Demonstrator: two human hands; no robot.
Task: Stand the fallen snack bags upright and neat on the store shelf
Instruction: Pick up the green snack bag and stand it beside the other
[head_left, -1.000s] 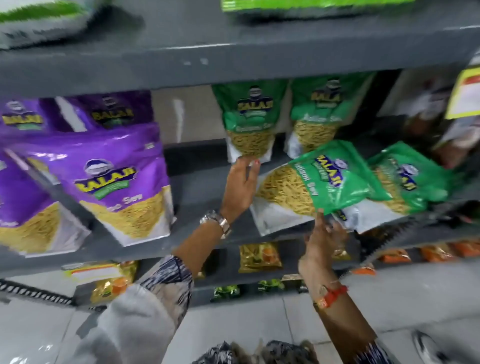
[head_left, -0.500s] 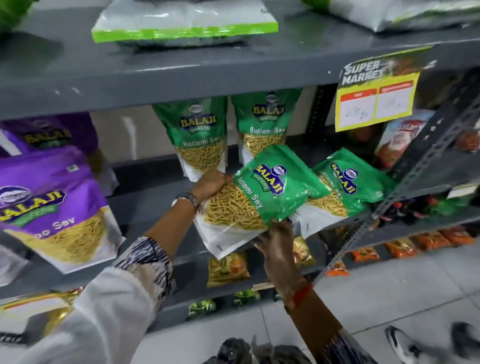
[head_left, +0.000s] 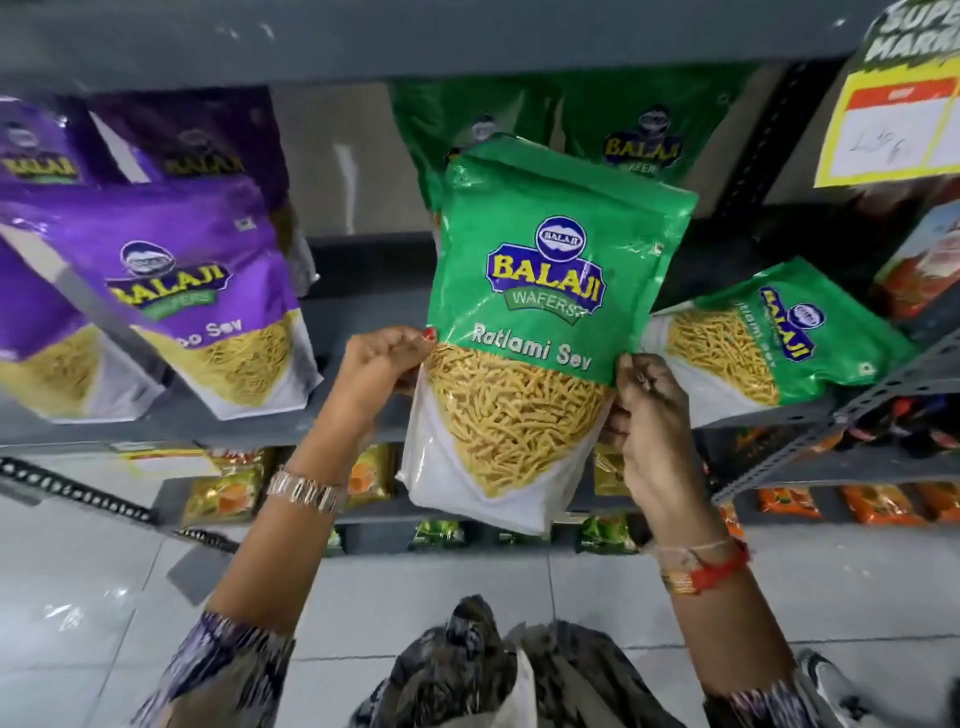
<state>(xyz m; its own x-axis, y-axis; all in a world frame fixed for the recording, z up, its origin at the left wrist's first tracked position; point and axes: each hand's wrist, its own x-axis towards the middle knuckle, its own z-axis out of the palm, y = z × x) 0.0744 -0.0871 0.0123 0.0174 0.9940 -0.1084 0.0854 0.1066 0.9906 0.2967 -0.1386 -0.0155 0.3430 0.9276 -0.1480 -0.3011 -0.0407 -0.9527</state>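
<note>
Both hands' fingers pinch the green sev bag (head_left: 540, 291) upright by its sides, seemingly off the shelf (head_left: 363, 415)

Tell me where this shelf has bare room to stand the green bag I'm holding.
Bare shelf shows between the front purple bag and the held green bag, in front of the pale back wall. To the right it's crowded: a fallen green bag lies there.

light: bright, even | glare: floor tiles (head_left: 78, 561) | blur: purple bags (head_left: 208, 291); edges bowed by wide-angle lens
</note>
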